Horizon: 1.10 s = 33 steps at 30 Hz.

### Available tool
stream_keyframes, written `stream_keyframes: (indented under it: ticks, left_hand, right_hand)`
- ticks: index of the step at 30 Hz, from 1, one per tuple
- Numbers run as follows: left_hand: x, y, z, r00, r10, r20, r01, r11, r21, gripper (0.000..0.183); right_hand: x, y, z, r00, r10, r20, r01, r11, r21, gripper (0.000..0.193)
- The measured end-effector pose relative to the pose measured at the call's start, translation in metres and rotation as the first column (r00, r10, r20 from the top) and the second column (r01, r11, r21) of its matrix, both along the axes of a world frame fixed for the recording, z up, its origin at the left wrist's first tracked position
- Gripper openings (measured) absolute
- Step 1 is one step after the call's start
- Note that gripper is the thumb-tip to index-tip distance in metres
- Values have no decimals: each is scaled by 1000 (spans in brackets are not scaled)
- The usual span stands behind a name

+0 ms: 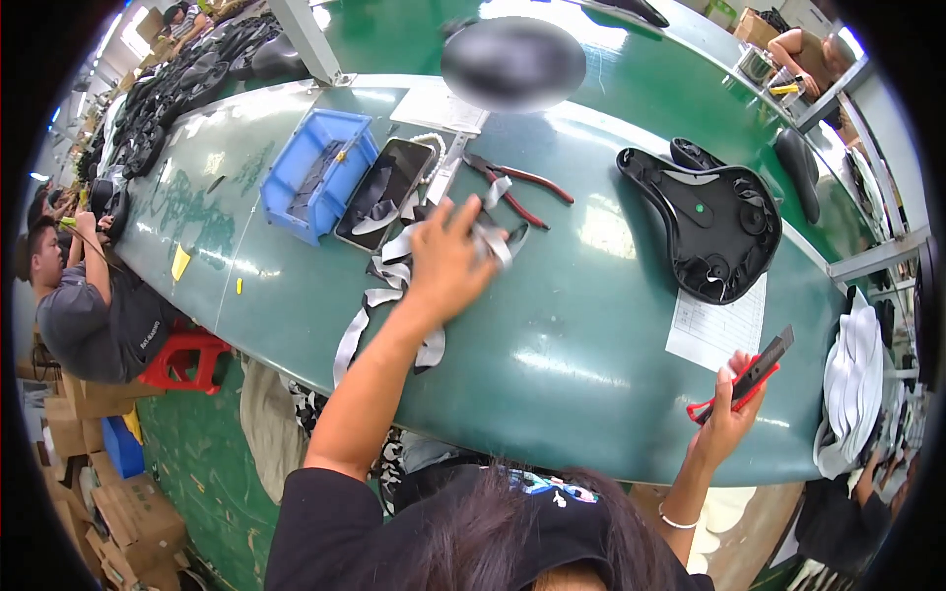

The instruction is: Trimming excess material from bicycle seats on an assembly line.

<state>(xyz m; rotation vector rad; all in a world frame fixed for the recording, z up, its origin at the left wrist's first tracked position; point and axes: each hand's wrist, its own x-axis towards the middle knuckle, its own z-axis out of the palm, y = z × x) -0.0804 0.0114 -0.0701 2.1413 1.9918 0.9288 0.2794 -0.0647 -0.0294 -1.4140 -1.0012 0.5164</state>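
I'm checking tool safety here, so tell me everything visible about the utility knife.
The utility knife has a red-and-black handle, plastic by its look, and a dark grey, metallic-looking blade, extended. The person's right hand grips it over the green table, blade pointing away and rightward, apparently touching nothing.

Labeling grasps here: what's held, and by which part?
Right hand: utility knife, by its handle. Left hand: spread over grey strips; can't tell if any is held.
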Motion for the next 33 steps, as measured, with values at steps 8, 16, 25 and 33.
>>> stream_keyframes:
  ticks: [8,16,25,33]
  left_hand:
    - [-32,-138,14,988,68,-138,-93,978,-184,33]
    - [-19,-156,52,901,409,144,-405,913,-54,27]
    - [35,-28,17,-157,418,895,597,762,-251,47]
    - [26,-7,59,220,304,927,503,778,-375,53]
  right_hand:
    - [31,80,-4,972,236,-4,-235,964,-125,54]
    - [-27,62,-21,894,301,-332,-375,907,-190,31]
    - [-68,-49,-22,491,857,-157,-856,442,-269,31]
    - [-24,0,12,629,677,382,-637,731,-244,59]
